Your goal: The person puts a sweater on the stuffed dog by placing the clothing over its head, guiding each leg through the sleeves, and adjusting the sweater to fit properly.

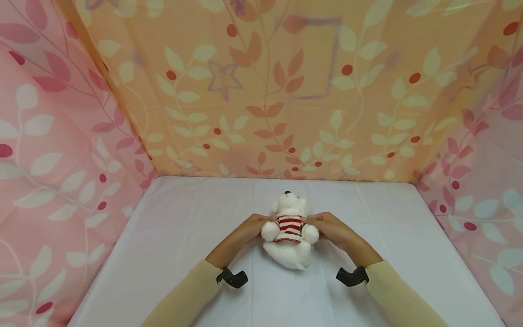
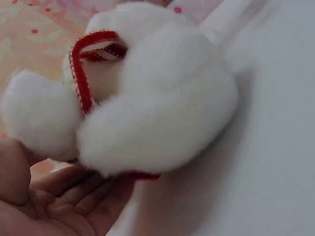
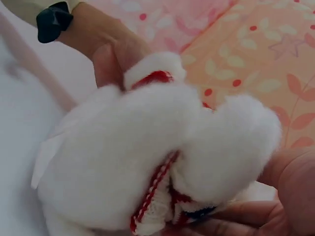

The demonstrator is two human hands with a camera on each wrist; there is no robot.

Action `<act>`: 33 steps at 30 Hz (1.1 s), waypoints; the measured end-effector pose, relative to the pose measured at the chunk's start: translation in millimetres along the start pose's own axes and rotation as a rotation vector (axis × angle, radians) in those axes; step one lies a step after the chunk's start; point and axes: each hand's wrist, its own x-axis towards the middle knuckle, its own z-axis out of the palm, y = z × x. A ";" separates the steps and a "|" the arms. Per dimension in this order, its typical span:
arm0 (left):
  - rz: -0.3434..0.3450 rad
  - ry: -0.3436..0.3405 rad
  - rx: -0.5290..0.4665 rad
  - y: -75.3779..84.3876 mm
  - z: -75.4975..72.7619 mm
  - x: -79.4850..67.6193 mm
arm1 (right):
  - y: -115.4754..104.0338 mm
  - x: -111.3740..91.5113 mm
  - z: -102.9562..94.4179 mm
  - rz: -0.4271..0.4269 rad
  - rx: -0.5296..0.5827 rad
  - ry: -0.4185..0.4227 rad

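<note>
A white plush bear (image 1: pixel 288 261) in a red-and-white striped knit sweater (image 1: pixel 290 228) is held upright between both hands, its black nose tipped upward. My left hand (image 1: pixel 250 228) grips its side under one arm, with the fingers behind the body and the thumb by the paw. On the opposite side my right hand (image 1: pixel 333 229) grips it the same way. In the left wrist view the fingers (image 2: pixel 74 199) reach beneath the toy's fluffy body (image 2: pixel 162 108). The right wrist view shows the sweater's red-edged hem (image 3: pixel 156 189) and a dark patch near the fingers (image 3: pixel 246 214).
A white-covered table (image 1: pixel 171 254) lies under the hands. Behind it hangs an orange leaf-patterned curtain (image 1: pixel 261 91), with pink leaf-patterned curtains (image 1: pixel 53 181) at both sides. Black wrist mounts (image 1: pixel 233 277) sit at the cuffs of the cream sleeves (image 1: pixel 185 295).
</note>
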 end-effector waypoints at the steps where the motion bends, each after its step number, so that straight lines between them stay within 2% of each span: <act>1: 0.011 0.009 0.003 0.6 0.5 0.4 | -1.8 -1.2 -0.8 -0.019 0.005 0.007; 3: 0.043 0.026 0.007 4.0 2.1 -0.5 | -6.0 -3.8 -3.1 -0.073 0.011 0.020; 10: 0.314 0.060 0.060 24.5 7.2 0.3 | -16.5 -5.1 -6.7 -0.327 -0.021 0.143; 12: 0.350 0.084 0.075 24.6 6.6 1.2 | -14.0 -2.7 -3.2 -0.407 -0.041 0.183; 15: 0.365 0.111 0.123 18.7 5.7 0.8 | -4.4 0.0 3.8 -0.479 -0.093 0.238; 18: 0.377 0.116 0.191 10.9 4.5 -1.2 | 5.8 0.5 8.3 -0.509 -0.173 0.264; 21: 0.415 0.131 0.236 5.8 3.4 -4.5 | 8.8 -3.7 8.4 -0.521 -0.258 0.246; 24: 0.450 0.167 0.269 3.9 2.4 -6.2 | 2.3 -10.1 2.7 -0.536 -0.340 0.185; 26: 0.473 0.193 0.303 3.7 2.0 -7.2 | -5.9 -16.0 -0.8 -0.546 -0.375 0.177; 31: 0.530 0.224 0.437 5.4 0.4 -6.0 | -34.2 -32.5 6.0 -0.583 -0.409 0.308; 33: 0.555 0.222 0.495 7.5 -1.3 -3.3 | -44.2 -36.3 14.7 -0.605 -0.470 0.336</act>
